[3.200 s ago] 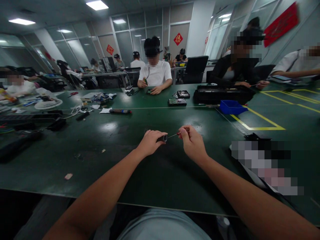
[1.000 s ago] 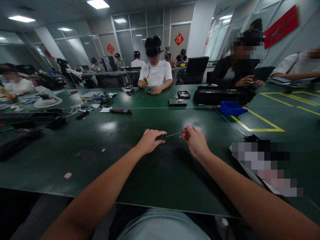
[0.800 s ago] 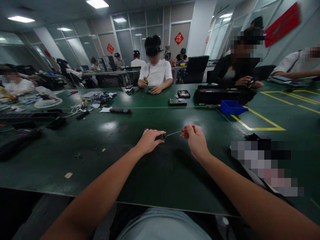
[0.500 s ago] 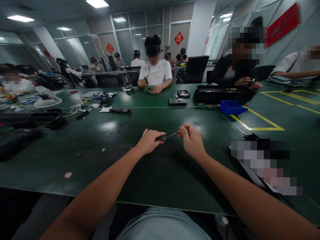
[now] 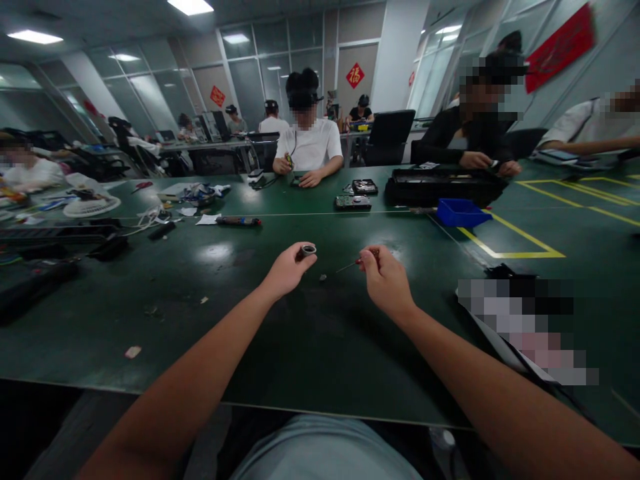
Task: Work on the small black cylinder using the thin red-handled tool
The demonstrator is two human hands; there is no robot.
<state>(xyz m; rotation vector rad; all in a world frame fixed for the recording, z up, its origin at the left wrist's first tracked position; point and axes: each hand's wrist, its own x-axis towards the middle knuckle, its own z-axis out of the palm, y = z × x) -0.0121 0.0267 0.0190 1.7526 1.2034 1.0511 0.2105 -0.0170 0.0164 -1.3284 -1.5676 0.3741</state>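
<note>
My left hand (image 5: 289,270) is closed round a small dark cylindrical part (image 5: 309,251) with a pale round rim, its open end tipped up towards me. A thin screwdriver (image 5: 356,263) sits pinched in my right hand (image 5: 384,279), its metal shaft pointing left and slightly down. Between the hands a tiny greyish piece (image 5: 323,277) lies on the green table (image 5: 310,347); its kind is too small to make out. The screwdriver tip is apart from both the piece and the cylinder.
Hard drives (image 5: 353,202) lie towards the far side, with a blue bin (image 5: 463,213) and a long black casing (image 5: 445,188) to their right. A dark tool (image 5: 239,221) lies further left. A co-worker in a white shirt (image 5: 310,143) sits opposite.
My left hand has moved left and up with the cylinder, turning its opening into view and away from the screwdriver tip. The tiny piece now shows on the table. My right hand has barely moved.
</note>
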